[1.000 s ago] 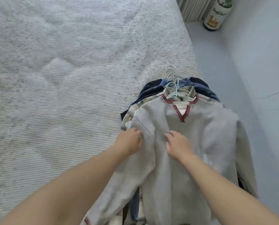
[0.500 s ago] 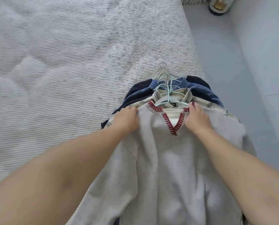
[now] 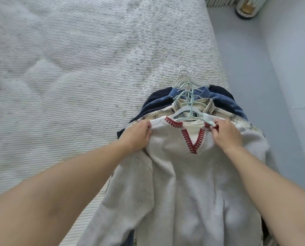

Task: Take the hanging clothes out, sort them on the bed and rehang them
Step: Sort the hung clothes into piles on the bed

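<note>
Sweater, pale grey fleece with a red-stitched V-neck (image 3: 183,174), lies topmost on a stack of hung clothes at the right edge of the white ribbed bedspread (image 3: 77,86), its hem trailing toward the camera. Left hand (image 3: 137,135) grips the sweater's left shoulder, fingers curled into the fabric. Right hand (image 3: 226,134) pinches the right shoulder beside the collar, where the tip of a pale mint plastic hanger (image 3: 190,112) shows. Directly beyond the sweater: cream plaid shirt (image 3: 219,112), then blue collared garment (image 3: 233,107), then dark navy garment (image 3: 158,98), stacked and fanned. Bundle of hanger hooks (image 3: 183,75) protrudes beyond the collars onto the bedspread. Right of the sweater: grey floor (image 3: 245,68). Far beyond it, a round labelled container (image 3: 247,8), partly cut off.
</note>
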